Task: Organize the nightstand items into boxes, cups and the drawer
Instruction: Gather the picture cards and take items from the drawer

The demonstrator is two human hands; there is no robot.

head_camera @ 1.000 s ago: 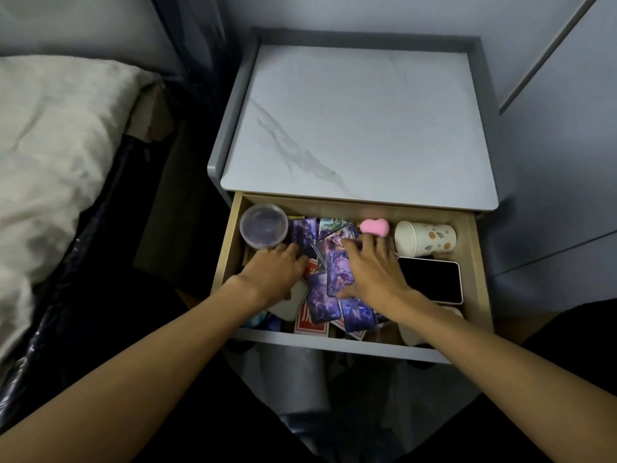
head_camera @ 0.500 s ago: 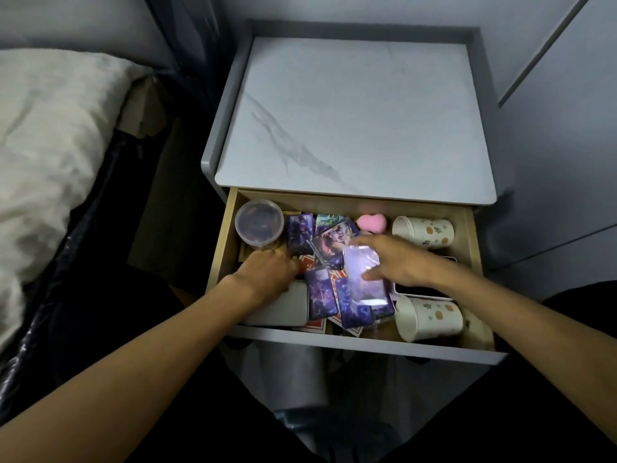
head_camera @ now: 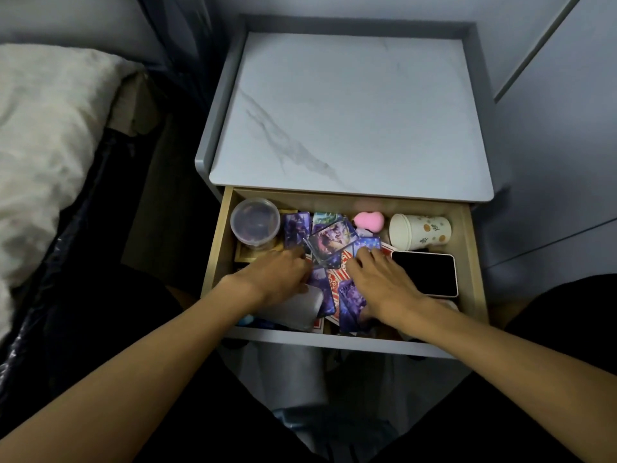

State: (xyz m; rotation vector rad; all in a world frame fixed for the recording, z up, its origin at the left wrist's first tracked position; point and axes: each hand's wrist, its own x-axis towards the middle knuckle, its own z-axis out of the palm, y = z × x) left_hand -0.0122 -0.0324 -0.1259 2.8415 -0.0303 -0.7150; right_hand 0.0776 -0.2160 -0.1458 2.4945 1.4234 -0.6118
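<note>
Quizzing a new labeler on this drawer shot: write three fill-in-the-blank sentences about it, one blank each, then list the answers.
1. The floral paper cup lies on its ___.
2. The clear round container sits in the back-___ corner of the drawer.
3. The phone lies just ___ of the right hand.
Answers: side; left; right.
</note>
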